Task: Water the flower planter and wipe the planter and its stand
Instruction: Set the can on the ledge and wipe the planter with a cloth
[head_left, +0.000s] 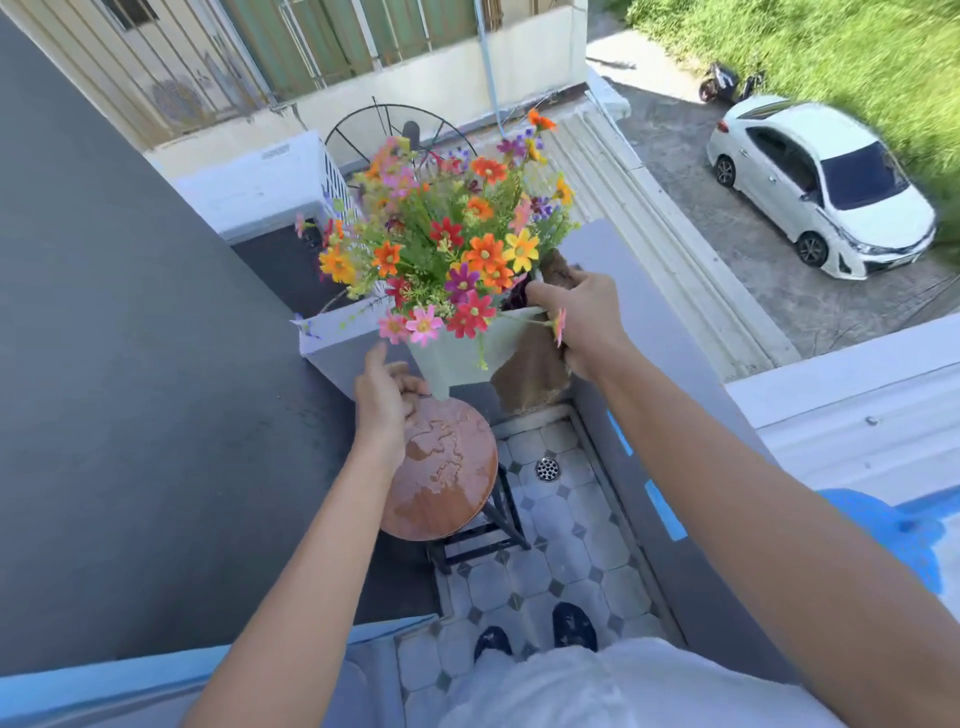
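A pale green tapered planter (460, 356) full of colourful flowers (447, 234) is held in the air, tilted, just above the stand. My right hand (582, 317) grips its rim on the right, together with a brown cloth (530, 376) that hangs down beside the pot. My left hand (387, 397) has its fingers curled at the planter's narrow base, thumb up along the side. The stand (447, 467) is a round wooden stool top on black legs. It has nothing on it and is wet with puddles of water.
A grey parapet (654, 374) runs along the right, with a dark wall (130, 364) on the left. The narrow tiled floor (566, 530) has a drain (547, 468), and my feet (535, 631) are near the bottom. A white box ledge (332, 332) lies behind the planter, and a street with a car is far below.
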